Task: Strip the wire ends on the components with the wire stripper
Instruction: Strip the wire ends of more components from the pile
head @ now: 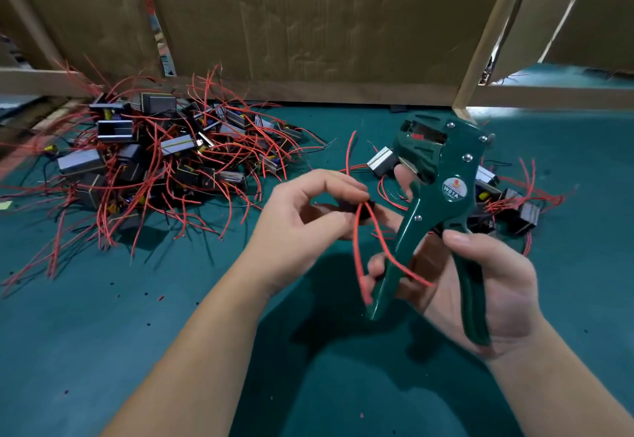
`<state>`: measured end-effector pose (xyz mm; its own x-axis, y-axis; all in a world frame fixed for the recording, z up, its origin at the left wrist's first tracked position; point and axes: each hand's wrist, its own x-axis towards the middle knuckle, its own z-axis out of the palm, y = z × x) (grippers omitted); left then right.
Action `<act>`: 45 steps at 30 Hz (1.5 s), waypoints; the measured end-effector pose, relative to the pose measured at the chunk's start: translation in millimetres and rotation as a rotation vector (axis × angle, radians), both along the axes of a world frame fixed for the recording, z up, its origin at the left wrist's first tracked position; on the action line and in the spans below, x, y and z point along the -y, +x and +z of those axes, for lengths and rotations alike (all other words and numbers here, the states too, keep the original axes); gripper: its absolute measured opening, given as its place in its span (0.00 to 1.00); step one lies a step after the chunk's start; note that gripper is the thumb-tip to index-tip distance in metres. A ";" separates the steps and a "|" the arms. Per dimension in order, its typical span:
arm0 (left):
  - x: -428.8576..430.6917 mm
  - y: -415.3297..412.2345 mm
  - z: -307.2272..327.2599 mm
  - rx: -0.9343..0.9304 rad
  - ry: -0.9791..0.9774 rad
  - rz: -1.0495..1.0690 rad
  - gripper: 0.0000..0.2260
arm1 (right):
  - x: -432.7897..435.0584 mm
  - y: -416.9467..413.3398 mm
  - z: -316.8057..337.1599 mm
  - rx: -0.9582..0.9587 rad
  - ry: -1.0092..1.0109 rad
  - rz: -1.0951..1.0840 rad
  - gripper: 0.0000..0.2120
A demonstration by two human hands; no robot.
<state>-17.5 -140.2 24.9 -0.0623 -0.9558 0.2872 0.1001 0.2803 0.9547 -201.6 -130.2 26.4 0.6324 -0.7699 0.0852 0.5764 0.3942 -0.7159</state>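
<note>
Teal mat [103, 351], possibly felt; cardboard wall [308, 31] behind wooden frame [492, 35].

Both bare forearms reach in from below. The left hand [305, 213] bunches its fingertips in a pinch on a small dark component [343, 204] — how many fingers touch it is hard to tell. The right hand [487, 285] curls round the wire stripper [446, 169] handles, thumb up top.

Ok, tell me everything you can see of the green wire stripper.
The wire stripper is dark green, glossy, with silver rivets and a round label reading W01A. It is held upright, head up, handles spread. The right hand grips both handles. Red wires from the left hand's component cross one handle.
</note>
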 end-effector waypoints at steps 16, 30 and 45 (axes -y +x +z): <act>1.5 1.0 3.9 0.068 -0.005 -0.052 0.14 | 0.0 6.3 -1.2 -0.071 0.029 -0.110 0.40; 4.7 -3.5 -2.7 -0.012 -0.002 0.077 0.09 | -8.4 15.3 -4.1 -0.096 0.051 -0.021 0.33; 3.8 -14.2 6.5 -0.476 0.269 0.117 0.12 | -8.1 19.7 -7.5 -0.079 0.040 0.017 0.30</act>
